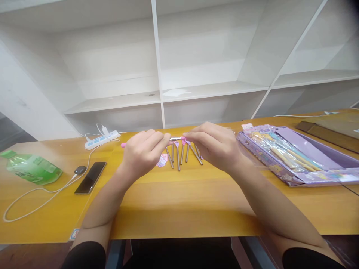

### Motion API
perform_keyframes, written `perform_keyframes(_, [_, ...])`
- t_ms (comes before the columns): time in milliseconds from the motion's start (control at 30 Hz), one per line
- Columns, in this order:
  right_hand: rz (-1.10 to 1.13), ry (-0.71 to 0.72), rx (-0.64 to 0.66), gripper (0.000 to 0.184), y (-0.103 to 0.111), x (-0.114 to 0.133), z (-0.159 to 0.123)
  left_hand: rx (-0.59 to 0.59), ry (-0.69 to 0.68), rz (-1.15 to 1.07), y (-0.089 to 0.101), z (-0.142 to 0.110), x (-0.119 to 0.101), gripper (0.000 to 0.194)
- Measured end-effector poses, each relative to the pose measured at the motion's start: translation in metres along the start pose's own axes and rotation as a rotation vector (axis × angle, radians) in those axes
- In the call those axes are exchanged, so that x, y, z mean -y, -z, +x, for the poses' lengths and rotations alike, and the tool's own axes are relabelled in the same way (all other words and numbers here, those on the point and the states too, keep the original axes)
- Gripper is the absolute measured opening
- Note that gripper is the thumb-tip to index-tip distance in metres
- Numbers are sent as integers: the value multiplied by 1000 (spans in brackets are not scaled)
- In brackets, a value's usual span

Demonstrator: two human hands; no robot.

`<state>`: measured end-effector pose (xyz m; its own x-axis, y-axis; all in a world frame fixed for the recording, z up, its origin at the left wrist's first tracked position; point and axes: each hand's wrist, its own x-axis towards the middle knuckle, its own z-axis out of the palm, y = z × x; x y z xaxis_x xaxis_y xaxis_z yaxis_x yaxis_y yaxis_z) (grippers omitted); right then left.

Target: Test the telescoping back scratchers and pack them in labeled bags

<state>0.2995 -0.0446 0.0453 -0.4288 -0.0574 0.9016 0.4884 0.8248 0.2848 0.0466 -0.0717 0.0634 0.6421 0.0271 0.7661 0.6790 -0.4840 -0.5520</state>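
I hold both hands out in front of me at about the same height, backs up and knuckles arched, forearms angling inward over the front edge of the counter (179, 201). My left hand (144, 149) is curled around a slim pink-and-silver stick (176, 139), its pink end poking out past the outer side of my fist; my right hand (214, 144) pinches the other, pink end between thumb and fingers. The stick lies nearly level between them, just in front of a fan of metal rods (178, 158) with pink and purple tips, partly hidden by my right fingers. Small pink cards (162, 161) lie beside my left fingers. Between my forearms, plain wood runs from the rods to the front edge. Behind, the white shelf unit (202, 48) bounds my reach; on the right, the purple box (284, 177) sits near my forearm, and on the left, the phone (90, 178) lies near the other.
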Motion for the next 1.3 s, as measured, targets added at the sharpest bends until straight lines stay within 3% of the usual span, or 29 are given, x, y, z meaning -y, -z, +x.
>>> perform_keyframes(167, [-11, -4, 67, 30, 7, -4, 0, 13, 3, -92, 1, 0, 5, 12])
perform_keyframes(800, [8, -12, 65, 12, -3, 6, -1, 28, -16, -100, 7, 0, 8, 3])
perform_keyframes(1300, [-100, 45, 33, 17, 1, -7, -1, 51, -4, -73, 1, -4, 19, 8])
